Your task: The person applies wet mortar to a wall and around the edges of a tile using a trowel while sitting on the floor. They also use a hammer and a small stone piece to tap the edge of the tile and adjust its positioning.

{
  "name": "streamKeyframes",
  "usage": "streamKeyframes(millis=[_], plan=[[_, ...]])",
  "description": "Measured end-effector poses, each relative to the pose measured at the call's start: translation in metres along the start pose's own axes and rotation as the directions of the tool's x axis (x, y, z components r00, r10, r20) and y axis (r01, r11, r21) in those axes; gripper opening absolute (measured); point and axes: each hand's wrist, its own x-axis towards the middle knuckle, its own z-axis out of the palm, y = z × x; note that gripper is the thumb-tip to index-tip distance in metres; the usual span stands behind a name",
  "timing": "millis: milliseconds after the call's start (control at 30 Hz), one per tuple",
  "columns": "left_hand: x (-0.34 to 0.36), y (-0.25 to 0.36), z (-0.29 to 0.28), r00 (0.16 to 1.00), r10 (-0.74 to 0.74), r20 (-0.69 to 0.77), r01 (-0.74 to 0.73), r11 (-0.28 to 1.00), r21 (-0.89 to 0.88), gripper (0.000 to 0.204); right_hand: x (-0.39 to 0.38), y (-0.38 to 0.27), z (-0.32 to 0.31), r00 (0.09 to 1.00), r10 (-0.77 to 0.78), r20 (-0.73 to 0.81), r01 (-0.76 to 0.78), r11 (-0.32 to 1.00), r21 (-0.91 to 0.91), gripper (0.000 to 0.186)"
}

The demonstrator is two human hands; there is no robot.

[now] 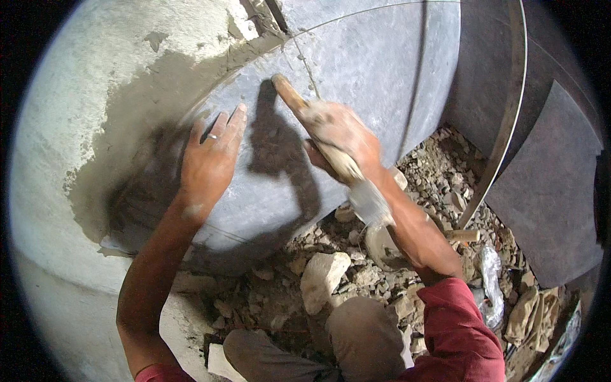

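My left hand [214, 148] lies with fingers stretched out on a large grey stone-like slab [267, 197], a ring on one finger. In my right hand [347, 134] is a wooden-handled tool [290, 95], its handle end pointing up and away over the slab. The tool's other end is flat, pale grey and blurred, below my wrist; I cannot tell its exact kind. Shadows of the hand and tool fall on the slab. Along the slab's left edge runs damp grey mortar [137, 108]. A second grey slab [375, 51] adjoins at a seam beyond.
A pale plastered wall [57, 140] rises on the left. Rubble [356, 245] with a large white stone [323, 280] covers the ground before my knees. To the right are a wooden stick end [464, 235], clear plastic [491, 280], a crumpled tan cloth [534, 318] and a dark sheet [550, 197].
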Motion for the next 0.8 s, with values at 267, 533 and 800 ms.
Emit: streamKeyframes(millis=[267,533,800], plan=[[0.0,0.002,0.0,0.999,0.027,-0.021,-0.028,0.999,-0.023,0.049,0.015,0.005,0.011,0.998,-0.016,0.056,0.015,1.0,0.011,0.031],[0.001,-0.002,-0.006,0.996,0.018,0.09,-0.017,1.0,-0.007,0.042,0.035,-0.008,0.023,0.999,-0.03,0.024,0.03,0.999,0.014,0.035],[-0.004,0.0,0.0,0.999,-0.021,-0.026,0.016,0.983,-0.182,0.04,0.036,-0.015,0.023,0.988,-0.152,-0.02,0.15,0.985,-0.087,0.038]])
